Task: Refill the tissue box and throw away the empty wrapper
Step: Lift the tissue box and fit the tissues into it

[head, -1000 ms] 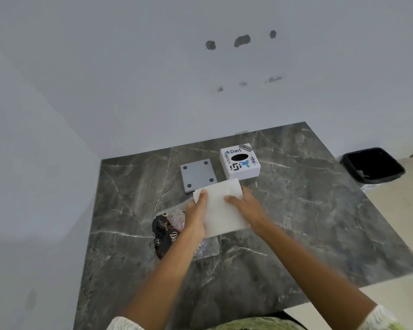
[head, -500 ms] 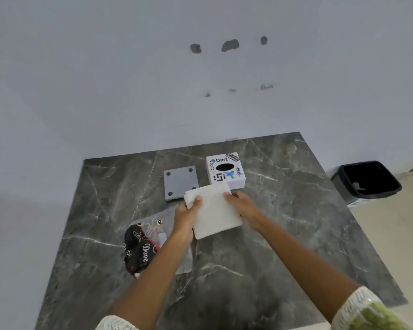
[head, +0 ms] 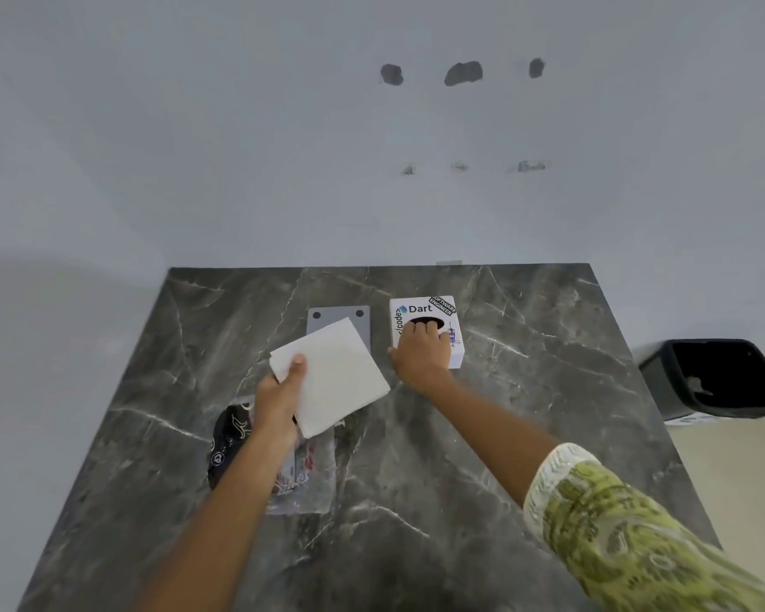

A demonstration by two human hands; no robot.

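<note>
Nearest on the dark marble table (head: pixel 482 435) lies one empty wrapper (head: pixel 299 474), flattened clear plastic with a black printed end, partly under the left forearm. Above it the left hand (head: pixel 279 399) grasps one white stack of tissues (head: pixel 332 375), thumb on top, held tilted over the table. Farther, one grey square plate (head: pixel 363 322) lies flat, half hidden by the stack. To its right stands one white tissue box (head: pixel 456 346); the right hand (head: pixel 422 353) clenches its near side, fingers (head: pixel 420 331) at the dark oval opening, contents unseen. Far right on the floor sits one black bin (head: pixel 663 377), a scrap inside.
</note>
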